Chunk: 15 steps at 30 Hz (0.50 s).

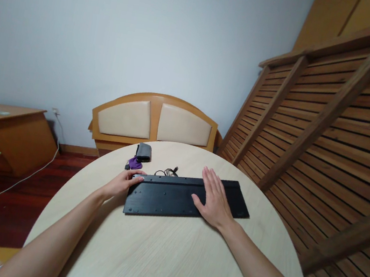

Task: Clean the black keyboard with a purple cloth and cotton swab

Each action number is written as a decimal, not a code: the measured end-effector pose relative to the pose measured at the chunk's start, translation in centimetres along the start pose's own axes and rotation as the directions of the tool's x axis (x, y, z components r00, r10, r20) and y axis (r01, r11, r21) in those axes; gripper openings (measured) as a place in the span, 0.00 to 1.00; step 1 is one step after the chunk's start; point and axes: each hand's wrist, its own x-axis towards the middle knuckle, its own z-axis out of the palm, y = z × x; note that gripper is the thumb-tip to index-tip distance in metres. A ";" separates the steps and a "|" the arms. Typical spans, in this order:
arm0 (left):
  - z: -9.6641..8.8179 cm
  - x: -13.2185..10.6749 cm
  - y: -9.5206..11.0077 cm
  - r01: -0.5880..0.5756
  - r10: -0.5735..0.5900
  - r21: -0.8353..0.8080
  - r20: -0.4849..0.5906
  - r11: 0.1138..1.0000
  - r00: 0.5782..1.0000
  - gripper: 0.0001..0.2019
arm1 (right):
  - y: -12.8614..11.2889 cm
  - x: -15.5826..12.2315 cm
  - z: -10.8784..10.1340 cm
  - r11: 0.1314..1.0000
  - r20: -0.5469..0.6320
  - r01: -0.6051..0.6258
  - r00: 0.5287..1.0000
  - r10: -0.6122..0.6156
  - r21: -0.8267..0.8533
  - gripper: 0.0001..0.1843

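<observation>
A black keyboard [175,199] lies underside up on the pale round table [165,258], its screws and small feet showing. My left hand [124,182] holds the keyboard's far left corner, thumb on top and the other fingers along the far edge. Over the right half of the keyboard, my right hand [213,200] is spread flat with the thumb apart; whether the palm presses on it I cannot tell. A black cable [168,172] with a plug lies coiled behind the keyboard.
Behind my left hand are a purple cloth [135,163] and a dark grey folded case [144,152]. A wooden headboard [154,119] stands beyond the table. Wooden slats [314,131] lean at the right. A low cabinet [10,142] stands at the left, near a white cord [14,185].
</observation>
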 end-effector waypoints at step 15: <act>-0.2 0.1 -0.6 0.001 -0.001 -0.020 -0.031 1.000 1.000 0.32 | -0.2 0.0 0.5 1.000 0.129 -0.017 0.991 0.019 -0.019 0.43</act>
